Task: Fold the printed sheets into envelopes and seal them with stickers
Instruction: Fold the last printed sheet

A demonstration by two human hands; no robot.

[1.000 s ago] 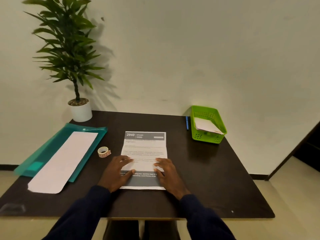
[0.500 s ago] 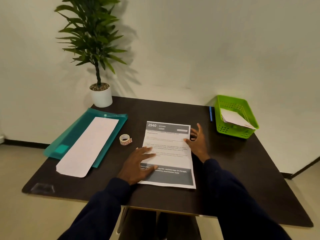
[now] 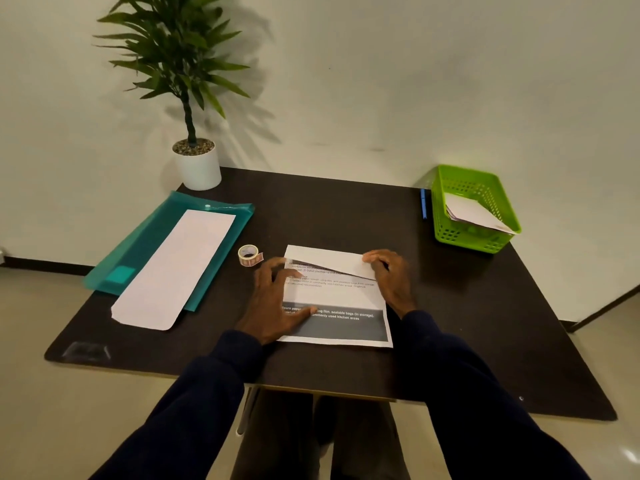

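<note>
White paper with grey print, the printed sheet, is seen from the head camera at the middle of the dark table, just in front of the person. Its far edge is turned over towards the person, so that a blank flap lies slanted across the upper lines of text. The header is hidden beneath it. The small print below it is too blurred to be read, and only part of the white lettering on the dark band at the near edge can be made out.

The left hand is laid flat on the sheet's left edge with its fingers spread and its thumb across the dark band, where a few words are covered. The right hand is curled over the flap's right end, which is held by the fingertips. The thumb is hidden, so the exact grip cannot be told. Both dark sleeves are cut off by the lower edge of the picture.

A sticker roll is seen just left of the sheet, near the left hand's fingertips. Further left, a long white sheet lies on a teal folder. At the far right corner, folded papers are partly hidden inside a green basket, and a blue pen beside it is mostly concealed. A potted plant is cut off at the top.
</note>
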